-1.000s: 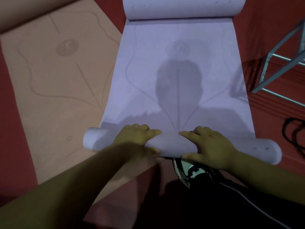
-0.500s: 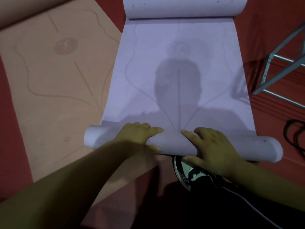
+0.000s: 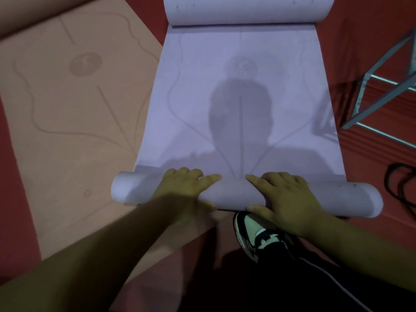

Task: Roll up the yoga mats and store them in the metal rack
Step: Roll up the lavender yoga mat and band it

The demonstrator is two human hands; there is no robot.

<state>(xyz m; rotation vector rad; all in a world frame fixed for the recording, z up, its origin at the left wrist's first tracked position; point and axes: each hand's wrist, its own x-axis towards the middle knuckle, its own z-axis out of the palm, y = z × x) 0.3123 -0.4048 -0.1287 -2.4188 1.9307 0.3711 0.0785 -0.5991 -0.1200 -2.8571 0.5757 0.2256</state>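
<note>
A lavender yoga mat lies flat on the red floor, its near end wound into a roll that lies across the view. My left hand grips the roll left of centre and my right hand grips it right of centre. On both hands the fingers lie over the top, and my right thumb is on the near side. The mat's far end curls up by itself. A tan yoga mat lies spread out to the left. The metal rack stands at the right edge, only partly in view.
My black-and-white shoe stands just behind the roll, under my right hand. A black cable loops on the floor at the far right. The near left corner of the lavender roll overlaps the tan mat's edge.
The roll has turned slightly forward over the flat mat under both hands, which keep their places on it.
</note>
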